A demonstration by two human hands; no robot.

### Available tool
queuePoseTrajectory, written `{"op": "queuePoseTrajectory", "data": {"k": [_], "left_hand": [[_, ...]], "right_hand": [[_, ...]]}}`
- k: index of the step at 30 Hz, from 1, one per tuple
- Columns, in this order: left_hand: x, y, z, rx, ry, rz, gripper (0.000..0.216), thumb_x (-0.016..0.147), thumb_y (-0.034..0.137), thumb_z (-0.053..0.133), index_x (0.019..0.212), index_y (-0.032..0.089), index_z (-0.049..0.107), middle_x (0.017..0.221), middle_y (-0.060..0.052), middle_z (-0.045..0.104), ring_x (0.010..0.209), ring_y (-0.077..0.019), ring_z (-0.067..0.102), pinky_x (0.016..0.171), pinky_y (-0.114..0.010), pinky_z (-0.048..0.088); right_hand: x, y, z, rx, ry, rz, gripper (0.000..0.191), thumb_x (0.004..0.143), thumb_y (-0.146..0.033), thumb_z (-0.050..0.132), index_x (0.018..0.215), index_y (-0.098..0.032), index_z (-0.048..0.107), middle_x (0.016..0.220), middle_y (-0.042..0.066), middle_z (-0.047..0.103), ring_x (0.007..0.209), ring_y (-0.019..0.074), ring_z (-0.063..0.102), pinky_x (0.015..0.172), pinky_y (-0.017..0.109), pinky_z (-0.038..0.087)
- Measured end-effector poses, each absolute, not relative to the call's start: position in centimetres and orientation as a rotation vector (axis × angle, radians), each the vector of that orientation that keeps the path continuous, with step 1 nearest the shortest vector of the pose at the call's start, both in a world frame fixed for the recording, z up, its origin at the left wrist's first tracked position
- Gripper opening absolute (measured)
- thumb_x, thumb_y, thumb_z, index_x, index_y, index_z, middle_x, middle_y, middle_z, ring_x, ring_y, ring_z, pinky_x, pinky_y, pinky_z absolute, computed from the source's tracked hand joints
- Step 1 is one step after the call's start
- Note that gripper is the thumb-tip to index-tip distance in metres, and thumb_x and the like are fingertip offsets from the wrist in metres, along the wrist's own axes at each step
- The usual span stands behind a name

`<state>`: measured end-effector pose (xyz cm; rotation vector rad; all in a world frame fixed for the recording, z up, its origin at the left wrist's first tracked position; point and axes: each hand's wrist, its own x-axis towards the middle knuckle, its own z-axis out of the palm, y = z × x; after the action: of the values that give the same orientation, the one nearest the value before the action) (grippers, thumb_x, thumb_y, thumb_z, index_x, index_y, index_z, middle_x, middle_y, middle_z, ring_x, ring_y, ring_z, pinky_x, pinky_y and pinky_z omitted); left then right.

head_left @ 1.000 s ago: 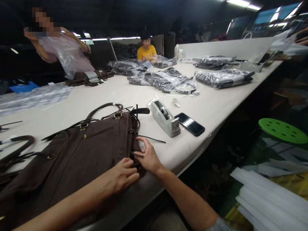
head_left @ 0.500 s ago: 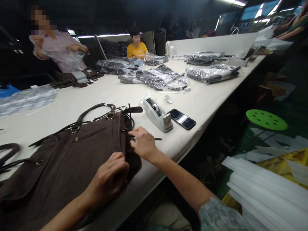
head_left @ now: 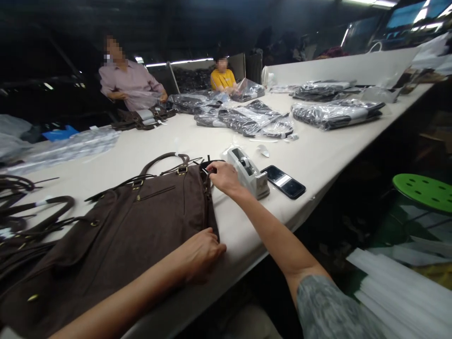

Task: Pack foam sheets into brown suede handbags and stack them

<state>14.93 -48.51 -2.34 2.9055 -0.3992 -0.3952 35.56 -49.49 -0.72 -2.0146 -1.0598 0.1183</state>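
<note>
A dark brown handbag (head_left: 155, 221) lies flat on the white-covered table, its looped handle (head_left: 160, 160) toward the far side and brass-coloured fittings along its top. At the bag's far right corner, my right hand (head_left: 226, 178) has its fingers closed on the edge, near a small ring and straps. My left hand (head_left: 203, 254) is curled over the near right corner, close to the table's edge; its fingertips are partly hidden. Just beyond my right hand stands a grey tape dispenser (head_left: 249, 174), with a dark phone (head_left: 284, 182) beside it.
Several plastic-wrapped bags (head_left: 254, 117) lie farther back. More brown handles (head_left: 38, 207) are at the left, near a clear plastic sheet (head_left: 81, 146). Two people work across the table. To the right are a green stool (head_left: 425, 192) and white foam sheets (head_left: 399, 287), below table level.
My right hand has moved away from me along the bag's side to its far corner. My left hand has shifted right to the near corner. The bag's side looks flatter, and the view has turned left.
</note>
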Motion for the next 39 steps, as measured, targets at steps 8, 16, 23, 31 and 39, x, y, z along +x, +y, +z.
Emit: {"op": "queuePoseTrajectory", "data": {"k": [8, 16, 23, 31, 39], "left_hand": [[15.6, -49.1, -2.9, 2.823, -0.307, -0.242, 0.009, 0.067, 0.018, 0.061, 0.068, 0.021, 0.053, 0.06, 0.002, 0.06, 0.054, -0.0132, 0.049, 0.071, -0.029, 0.046], [15.7, -49.2, -4.7, 2.716, -0.409, 0.016, 0.011, 0.067, 0.02, 0.065, 0.071, 0.02, 0.055, 0.062, 0.002, 0.059, 0.063, -0.0145, 0.053, 0.069, -0.031, 0.046], [8.5, -45.3, -1.1, 2.755, 0.051, 0.784, 0.02, 0.085, 0.013, 0.052, 0.101, 0.019, 0.063, 0.113, -0.005, 0.065, 0.112, -0.0136, 0.055, 0.105, -0.026, 0.042], [-8.5, -33.8, -0.5, 2.685, 1.452, 0.873, 0.023, 0.08, 0.029, 0.059, 0.092, 0.011, 0.067, 0.09, -0.017, 0.065, 0.09, -0.0346, 0.061, 0.08, -0.048, 0.05], [-8.0, -37.6, -3.2, 2.065, 1.532, 1.286, 0.039, 0.087, 0.056, 0.052, 0.087, 0.022, 0.07, 0.065, 0.002, 0.065, 0.054, -0.0134, 0.057, 0.061, -0.025, 0.044]], "right_hand": [[31.7, -51.2, -1.7, -2.113, -1.092, -0.283, 0.046, 0.084, -0.004, 0.043, 0.12, -0.013, 0.069, 0.139, 0.017, 0.053, 0.121, 0.0291, 0.055, 0.105, 0.042, 0.044], [27.5, -47.8, -5.9, -1.992, -1.688, 0.045, 0.063, 0.097, -0.041, 0.043, 0.149, -0.006, 0.04, 0.154, 0.017, 0.038, 0.146, 0.0258, 0.031, 0.12, 0.042, 0.025], [29.0, -47.3, -10.2, -2.24, -1.812, -0.1, 0.067, 0.1, -0.046, 0.032, 0.154, -0.006, 0.032, 0.16, 0.012, 0.025, 0.15, 0.0234, 0.021, 0.123, 0.041, 0.017], [28.1, -47.1, -9.9, -2.287, -1.835, -0.214, 0.063, 0.1, -0.043, 0.034, 0.151, -0.006, 0.037, 0.158, 0.013, 0.031, 0.148, 0.0238, 0.028, 0.123, 0.042, 0.02], [29.6, -47.3, -5.7, -2.462, -2.021, -0.078, 0.056, 0.094, -0.033, 0.047, 0.145, -0.01, 0.049, 0.152, 0.017, 0.042, 0.139, 0.0264, 0.043, 0.114, 0.039, 0.038]]}}
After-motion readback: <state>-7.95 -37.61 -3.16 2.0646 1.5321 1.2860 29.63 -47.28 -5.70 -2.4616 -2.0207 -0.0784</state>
